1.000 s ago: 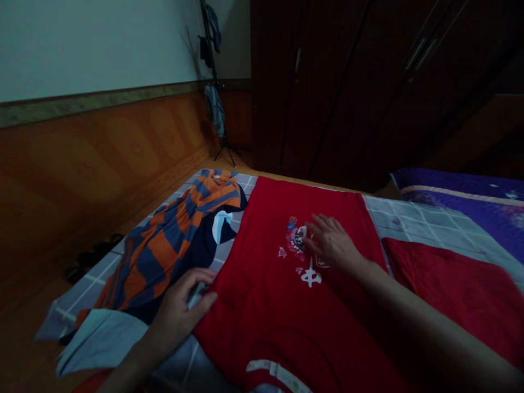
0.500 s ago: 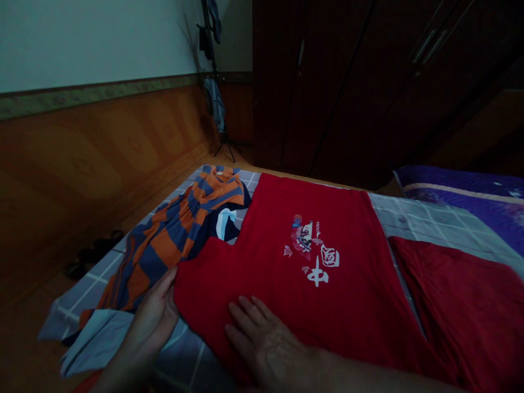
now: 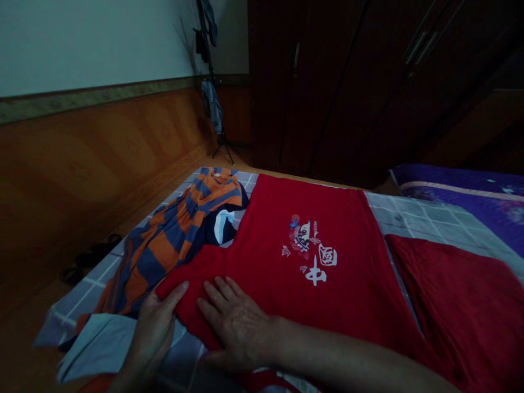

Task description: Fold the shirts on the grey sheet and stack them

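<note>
A red T-shirt (image 3: 270,229) with a white and coloured print lies spread on a grey checked sheet (image 3: 413,215). At the shirt's left sleeve, my left hand (image 3: 158,319) pinches the sleeve edge between thumb and fingers. My right hand (image 3: 241,325) rests palm down on the red cloth near that sleeve, fingers slightly spread. An orange and blue checked garment (image 3: 167,240) lies just left of the shirt, over dark blue cloth with a light blue patch.
Another red garment (image 3: 454,289) lies at the right. Light blue cloth (image 3: 98,341) is at the lower left. Dark shoes (image 3: 92,255) are on the floor. A coat stand (image 3: 210,71), dark wardrobe (image 3: 327,82) and purple bedding (image 3: 458,188) stand beyond.
My left hand has drawn the sleeve outward to the left, with its thumb now on top. My right hand has slid left and slightly up over the shirt.
</note>
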Tool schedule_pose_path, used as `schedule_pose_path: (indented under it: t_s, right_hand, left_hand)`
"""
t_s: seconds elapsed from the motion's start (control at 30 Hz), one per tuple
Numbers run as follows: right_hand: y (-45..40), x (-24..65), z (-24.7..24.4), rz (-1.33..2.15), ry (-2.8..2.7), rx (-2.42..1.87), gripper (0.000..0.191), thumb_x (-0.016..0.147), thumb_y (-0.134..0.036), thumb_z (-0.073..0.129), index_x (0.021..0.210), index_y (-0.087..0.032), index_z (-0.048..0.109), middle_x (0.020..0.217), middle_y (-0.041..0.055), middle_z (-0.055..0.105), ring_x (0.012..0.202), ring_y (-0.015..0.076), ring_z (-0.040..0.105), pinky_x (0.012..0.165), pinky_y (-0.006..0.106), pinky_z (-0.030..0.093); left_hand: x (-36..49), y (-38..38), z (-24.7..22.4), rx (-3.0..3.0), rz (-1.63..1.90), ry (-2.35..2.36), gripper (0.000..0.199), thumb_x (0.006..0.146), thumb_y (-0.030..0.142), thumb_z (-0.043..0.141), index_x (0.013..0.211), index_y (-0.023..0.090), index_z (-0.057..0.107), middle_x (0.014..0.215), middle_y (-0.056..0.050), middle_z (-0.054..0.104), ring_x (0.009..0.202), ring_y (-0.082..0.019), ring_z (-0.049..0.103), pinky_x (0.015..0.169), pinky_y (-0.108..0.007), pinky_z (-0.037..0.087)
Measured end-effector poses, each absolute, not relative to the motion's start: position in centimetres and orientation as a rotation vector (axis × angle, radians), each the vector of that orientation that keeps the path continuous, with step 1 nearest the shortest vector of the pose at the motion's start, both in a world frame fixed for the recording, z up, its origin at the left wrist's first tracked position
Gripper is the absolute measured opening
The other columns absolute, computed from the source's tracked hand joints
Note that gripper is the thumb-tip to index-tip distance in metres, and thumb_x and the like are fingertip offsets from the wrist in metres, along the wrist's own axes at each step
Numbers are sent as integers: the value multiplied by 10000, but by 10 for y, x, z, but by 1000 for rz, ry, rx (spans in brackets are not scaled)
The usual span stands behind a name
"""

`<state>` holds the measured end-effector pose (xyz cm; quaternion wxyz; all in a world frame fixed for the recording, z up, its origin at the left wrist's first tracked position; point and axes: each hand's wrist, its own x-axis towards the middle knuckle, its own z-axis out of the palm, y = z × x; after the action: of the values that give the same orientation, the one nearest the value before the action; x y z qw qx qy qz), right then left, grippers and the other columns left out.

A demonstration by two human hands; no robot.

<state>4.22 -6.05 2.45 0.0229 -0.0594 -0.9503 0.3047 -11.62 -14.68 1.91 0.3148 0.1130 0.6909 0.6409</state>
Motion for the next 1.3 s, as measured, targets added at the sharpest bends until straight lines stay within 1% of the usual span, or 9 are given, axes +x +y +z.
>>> schedule_pose_path:
  t_s: [0.13, 0.3, 0.4, 0.5, 0.6, 0.73, 0.9, 1.03, 1.3]
  right_hand:
    - [-79, 48, 14, 720, -2959, -184, 784, 894, -579, 428, 1416, -5, 317, 1507, 237, 214, 1401, 351, 144, 1143, 459, 182]
    - [-101, 65, -7, 406, -2988, -32, 396, 940, -390, 441, 1174, -103, 580, 1232, 151, 596, 1109, 285, 553, 861, 375, 502]
    - [-99, 86, 1, 442, -2993, 53, 214, 925, -298, 492, 978, -153, 640, 939, 70, 685, 794, 191, 623, 615, 277, 500]
    - [-82, 108, 28, 711, -2954, -169, 168, 876, -304, 570, 962, -175, 632, 870, 37, 675, 702, 148, 609, 552, 238, 455]
    - [-57, 120, 53, 960, -2808, -609, 157, 885, -244, 525, 986, -187, 631, 872, 29, 672, 710, 130, 615, 600, 229, 465]
    - [-30, 111, 56, 818, -2708, -950, 261, 903, -217, 461, 1101, -158, 621, 974, 84, 675, 836, 184, 637, 717, 304, 510]
    - [-22, 83, 31, 563, -2901, -566, 596, 895, -381, 507, 1418, -131, 370, 1498, 171, 298, 1354, 335, 294, 1074, 516, 298]
    - [-25, 77, 18, 649, -2991, -529, 695, 906, -505, 448, 1449, -94, 309, 1527, 198, 178, 1408, 355, 89, 1134, 537, 116]
    - [-53, 110, 32, 850, -2993, -451, 641, 934, -488, 409, 1453, -125, 307, 1531, 176, 181, 1412, 335, 86, 1140, 524, 119]
  left_hand:
    - [-117, -148, 21, 777, 1510, 2056, 322, 686, 344, 691, 937, 144, 668, 889, -52, 707, 887, -241, 658, 820, -335, 534]
    - [-101, -144, 13, 1800, 947, 1956, 352, 791, 190, 513, 1116, 207, 649, 992, -56, 667, 901, -195, 638, 818, -292, 523]
    - [-93, -141, 5, 2083, 424, 1738, 626, 754, 108, 521, 1353, 279, 467, 1177, -62, 619, 997, -213, 618, 853, -331, 516]
    - [-95, -142, 4, 2107, 277, 1697, 626, 818, 183, 567, 1404, 303, 381, 1295, -67, 562, 1121, -241, 566, 929, -384, 483]
    - [-103, -149, 10, 2122, 306, 1658, 452, 851, 256, 590, 1294, 295, 511, 1177, -38, 622, 1048, -203, 595, 901, -326, 497]
    - [-113, -166, 11, 2238, 343, 1705, 413, 801, 211, 646, 1201, 274, 567, 1111, -33, 608, 1010, -195, 583, 846, -287, 503]
    - [-117, -181, 5, 2250, 255, 1752, 283, 817, 56, 528, 1025, 233, 600, 959, -16, 601, 884, -169, 579, 756, -266, 461]
    - [-121, -184, 2, 2264, 211, 1726, 243, 827, 2, 425, 811, 198, 567, 816, -3, 579, 753, -147, 555, 676, -259, 401]
    - [-131, -172, 19, 2316, 122, 1649, 219, 767, 18, 444, 707, 199, 550, 704, 21, 599, 627, -126, 558, 596, -242, 400]
